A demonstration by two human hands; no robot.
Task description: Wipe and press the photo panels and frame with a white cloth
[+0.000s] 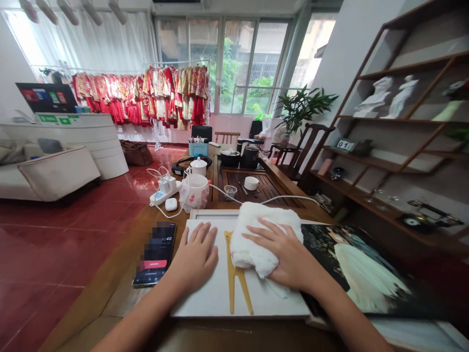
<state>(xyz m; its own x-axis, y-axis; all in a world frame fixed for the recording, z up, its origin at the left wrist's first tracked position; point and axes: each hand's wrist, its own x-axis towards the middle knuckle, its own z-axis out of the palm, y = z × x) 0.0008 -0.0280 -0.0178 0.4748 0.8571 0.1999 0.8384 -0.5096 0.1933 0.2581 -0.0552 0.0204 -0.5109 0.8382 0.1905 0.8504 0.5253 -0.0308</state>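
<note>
Right hand (289, 256) is spread flat on the bunched cloth (256, 230), which stretches away from the body across the white board (208, 298). Left hand (196, 259) lies flat beside it, fingers apart. Phone (156, 254) sits further left, photo (366, 274) to the right.

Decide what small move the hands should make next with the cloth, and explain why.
Probably sweep the right hand and white cloth left over the gold mark: the cloth sits on the white panel's right side, and the left hand lies flat, bracing the panel.

A crumpled white cloth (256, 215) lies bunched on the flat white panel (212, 304) — over its gold forked emblem (232, 293).
</note>
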